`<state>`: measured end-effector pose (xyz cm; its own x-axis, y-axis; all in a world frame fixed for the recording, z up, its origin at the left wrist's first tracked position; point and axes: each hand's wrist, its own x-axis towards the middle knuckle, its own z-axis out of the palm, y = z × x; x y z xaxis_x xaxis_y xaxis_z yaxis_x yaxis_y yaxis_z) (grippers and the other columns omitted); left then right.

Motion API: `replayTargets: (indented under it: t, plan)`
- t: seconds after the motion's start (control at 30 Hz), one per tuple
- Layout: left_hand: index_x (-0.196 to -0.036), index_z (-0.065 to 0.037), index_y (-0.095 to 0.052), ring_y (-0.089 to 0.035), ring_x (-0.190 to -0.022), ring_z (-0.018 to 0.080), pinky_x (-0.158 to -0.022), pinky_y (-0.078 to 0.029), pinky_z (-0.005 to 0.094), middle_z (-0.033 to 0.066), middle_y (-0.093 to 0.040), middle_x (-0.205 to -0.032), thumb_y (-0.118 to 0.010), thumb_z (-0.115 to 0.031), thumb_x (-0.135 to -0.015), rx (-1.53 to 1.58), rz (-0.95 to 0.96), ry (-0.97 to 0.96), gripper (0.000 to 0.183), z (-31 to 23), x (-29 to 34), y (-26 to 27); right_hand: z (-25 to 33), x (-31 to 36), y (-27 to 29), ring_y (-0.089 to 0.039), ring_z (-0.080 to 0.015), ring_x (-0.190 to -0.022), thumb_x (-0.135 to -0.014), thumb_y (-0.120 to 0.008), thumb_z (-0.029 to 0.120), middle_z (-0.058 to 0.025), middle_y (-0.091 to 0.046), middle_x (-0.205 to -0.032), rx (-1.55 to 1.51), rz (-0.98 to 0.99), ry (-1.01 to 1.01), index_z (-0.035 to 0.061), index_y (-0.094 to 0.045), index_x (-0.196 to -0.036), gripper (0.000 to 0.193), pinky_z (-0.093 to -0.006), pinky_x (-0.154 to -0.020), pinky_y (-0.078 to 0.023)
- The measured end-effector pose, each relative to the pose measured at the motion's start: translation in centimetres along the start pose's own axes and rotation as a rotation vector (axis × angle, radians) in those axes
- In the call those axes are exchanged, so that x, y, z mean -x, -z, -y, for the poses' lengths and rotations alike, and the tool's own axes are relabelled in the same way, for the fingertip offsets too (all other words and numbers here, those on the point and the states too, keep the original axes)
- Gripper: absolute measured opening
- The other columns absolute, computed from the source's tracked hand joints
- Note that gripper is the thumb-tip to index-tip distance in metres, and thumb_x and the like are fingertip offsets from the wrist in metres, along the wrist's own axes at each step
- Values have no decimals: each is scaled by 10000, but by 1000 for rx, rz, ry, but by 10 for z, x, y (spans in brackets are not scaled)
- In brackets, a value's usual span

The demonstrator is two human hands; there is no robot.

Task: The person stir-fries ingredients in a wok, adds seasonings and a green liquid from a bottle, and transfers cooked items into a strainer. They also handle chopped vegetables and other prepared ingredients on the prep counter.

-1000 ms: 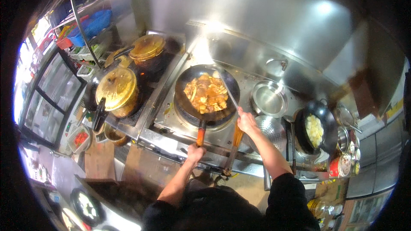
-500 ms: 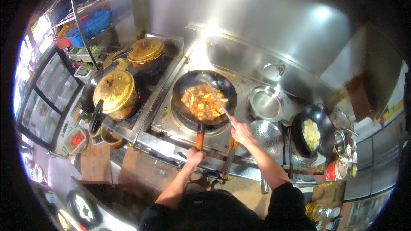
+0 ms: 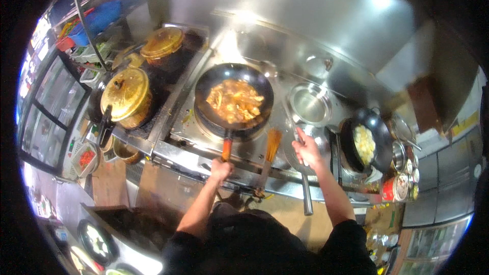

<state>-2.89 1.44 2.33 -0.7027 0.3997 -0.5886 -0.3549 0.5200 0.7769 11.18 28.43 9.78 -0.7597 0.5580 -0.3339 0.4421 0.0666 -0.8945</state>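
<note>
Around the wooden end of the handle of a black wok (image 3: 260,79), my left hand (image 3: 222,169) is closed. Chunks of food in brown-red sauce (image 3: 235,102) fill the wok's middle, and it rests on a burner. To the right, my right hand (image 3: 307,152) grips the handle of a long metal ladle (image 3: 289,109), one finger stretched along it. The ladle points away from me; its head, blurred, appears to be by the wok's upper right rim. Below that hand lies a perforated strainer (image 3: 321,135) with a metal handle.
A bamboo brush (image 3: 273,145) lies between wok and strainer. A steel pot (image 3: 309,104) stands behind the strainer. Farther right, a second wok (image 3: 379,127) holds pale chunks. Two lidded yellow pots (image 3: 125,94) occupy the left stove. A red can (image 3: 395,189) stands at the right edge.
My right hand has moved right, drawing the ladle out of the food, away from the wok's middle. My left hand stays on the wok handle. The whole view has shifted slightly.
</note>
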Motion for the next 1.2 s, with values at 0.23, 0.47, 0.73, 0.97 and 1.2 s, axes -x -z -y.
replayTargets:
  t: [0.23,0.47,0.73,0.97,1.2]
  plan:
    - [-715,35,-616,-521,-529,141,-510,-426,327,81,-578,-577,-596,-124,-628,15,-139,-107,182,39,-30,-6,-36,5,86,-478,-129,-410,-740,-558,-42,-46,-489,-593,15,-185,-79,22,-514,-905,183,-299,-329,-379]
    - [-774,31,-618,-592,-549,203,-573,-480,368,165,-601,-628,-694,-243,-725,-342,-258,-391,288,41,13,1,-92,-21,97,-482,-136,-417,-748,-551,-33,-46,-495,-576,-406,-220,-251,26,-491,-798,98,-302,-344,-372]
    - [-977,40,-612,-581,-1042,219,-900,-454,333,154,-628,-1072,-575,-83,-855,258,419,-282,177,314,59,68,-116,10,116,-430,-74,-445,-888,-463,135,19,-436,-587,-1808,488,-417,12,-507,-798,158,-214,-405,-385]
    - [-1058,-7,-631,-626,-960,243,-846,-478,312,172,-631,-1071,-569,-243,-828,-582,422,-24,336,198,101,61,-58,62,123,-440,-69,-487,-894,-429,80,-29,-457,-721,-1763,470,-409,-12,-473,-1202,324,-213,-395,-357]
    - [-941,26,-635,-629,-868,297,-768,-499,346,195,-642,-902,-679,-161,-658,-326,79,-236,342,218,56,53,-14,65,77,-438,-75,-466,-880,-420,42,-54,-456,-706,-1571,524,-511,8,-380,-1303,427,-209,-373,-344]
